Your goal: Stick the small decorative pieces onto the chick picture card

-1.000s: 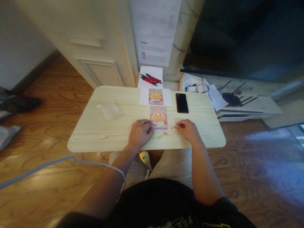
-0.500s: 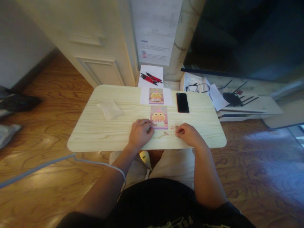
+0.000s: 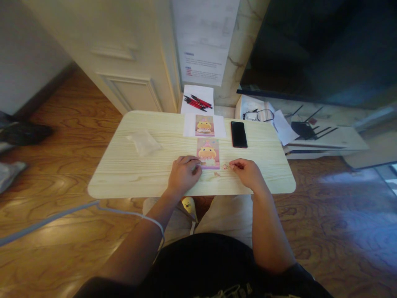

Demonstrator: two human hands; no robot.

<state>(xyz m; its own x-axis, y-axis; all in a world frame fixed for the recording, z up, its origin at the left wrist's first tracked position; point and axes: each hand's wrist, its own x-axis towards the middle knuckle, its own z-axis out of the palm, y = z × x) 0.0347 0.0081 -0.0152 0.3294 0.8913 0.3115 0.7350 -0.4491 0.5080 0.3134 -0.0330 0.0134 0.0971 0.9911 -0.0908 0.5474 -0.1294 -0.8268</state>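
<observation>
A picture card [image 3: 207, 150] with a yellow cartoon figure in a pink hat lies on the pale wooden table [image 3: 149, 174]. At its lower left edge rests my left hand [image 3: 185, 174], fingers curled, with the fingertips on the card's border. To the right of the card, my right hand [image 3: 247, 171] pinches thumb and forefinger together. Whatever lies between those fingertips is too small to name. Small pinkish pieces [image 3: 226, 167] are scattered beside the right fingertips, and a further small piece [image 3: 216, 174] lies below the card.
Behind the card, a white sheet [image 3: 220, 126] bears a similar printed picture [image 3: 204, 125]. A black phone [image 3: 238, 134] lies right of it, and a translucent bag [image 3: 145, 142] lies at the left. Several red pens [image 3: 197, 102] rest on paper beyond the table. A grey cord [image 3: 130, 213] crosses my left forearm.
My right hand has shifted slightly away from me, and its thumb and forefinger now pinch just right of the small pieces. My left hand and the card have stayed put.
</observation>
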